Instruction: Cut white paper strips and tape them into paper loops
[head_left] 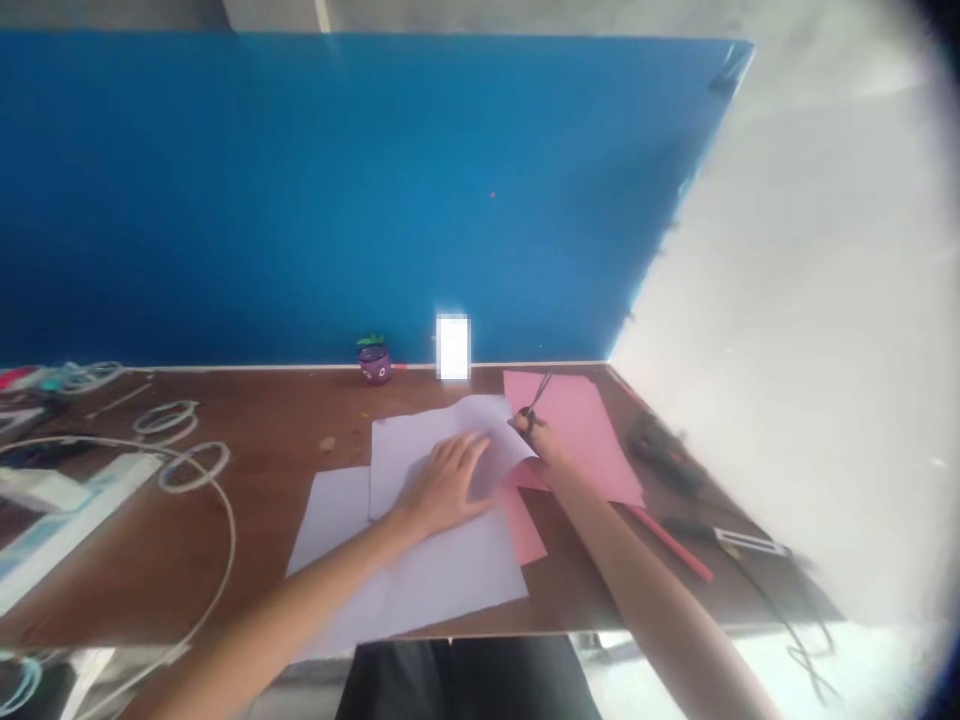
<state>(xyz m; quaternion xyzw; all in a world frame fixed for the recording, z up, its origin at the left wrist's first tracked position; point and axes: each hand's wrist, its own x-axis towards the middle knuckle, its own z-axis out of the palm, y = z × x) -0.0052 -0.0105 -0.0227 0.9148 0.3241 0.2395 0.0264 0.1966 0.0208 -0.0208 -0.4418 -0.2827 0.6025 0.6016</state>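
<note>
My left hand (448, 482) lies on a sheet of white paper (397, 450), fingers stretched out and thumb apart. The sheet's right side curls up off the table. At that raised edge, my right hand (538, 438) is closed around a pair of scissors (541, 388), blades pointing up and away from me. Its fingers hide most of the handles, and I cannot tell whether the hand also grips the paper. Another white sheet (450, 580) lies underneath, nearer to me. Pink paper (577, 420) lies beyond and beside my right hand, and a pink corner (531, 540) shows below it.
A red stick (675, 545) lies to the right, near dark tools (664, 450) along the white wall. A purple pot (374, 364) stands by the blue partition (300, 200), left of a bright white rectangle (453, 347). Cables (229, 520) and a power strip (105, 510) occupy the left.
</note>
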